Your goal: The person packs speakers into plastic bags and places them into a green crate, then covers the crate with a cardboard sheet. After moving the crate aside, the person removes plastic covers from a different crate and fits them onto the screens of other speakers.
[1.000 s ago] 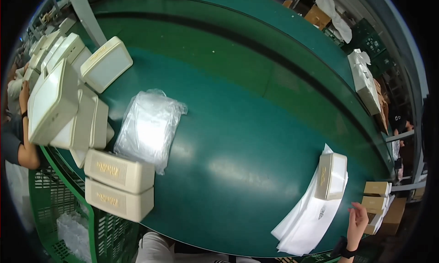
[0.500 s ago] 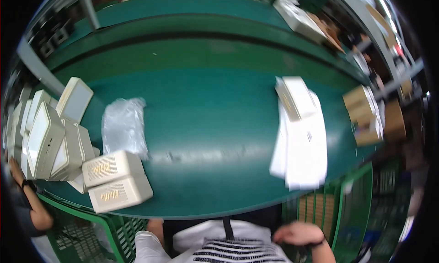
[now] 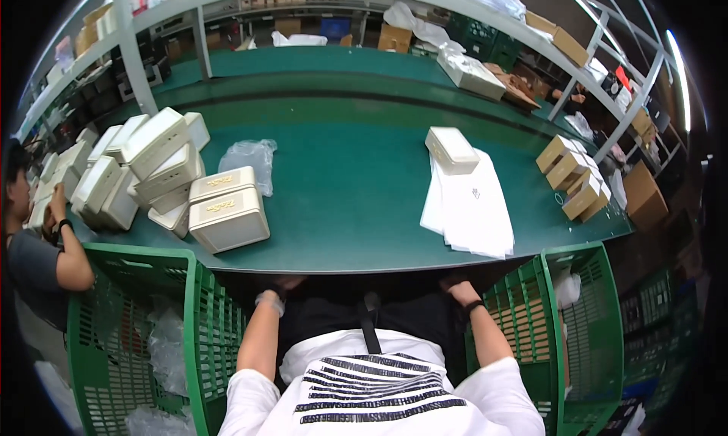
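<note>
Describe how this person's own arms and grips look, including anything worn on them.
The left arm and right arm come out of loose white short sleeves. A pale band circles the left wrist, a thin dark band the right. The left grip and right grip show no gloves; shadow hides finer detail.

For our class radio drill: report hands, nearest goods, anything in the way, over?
Left hand, right hand by green table's near edge, grip unclear. Cream box-shaped device on white sheets. Edge between hands and sheets.
</note>
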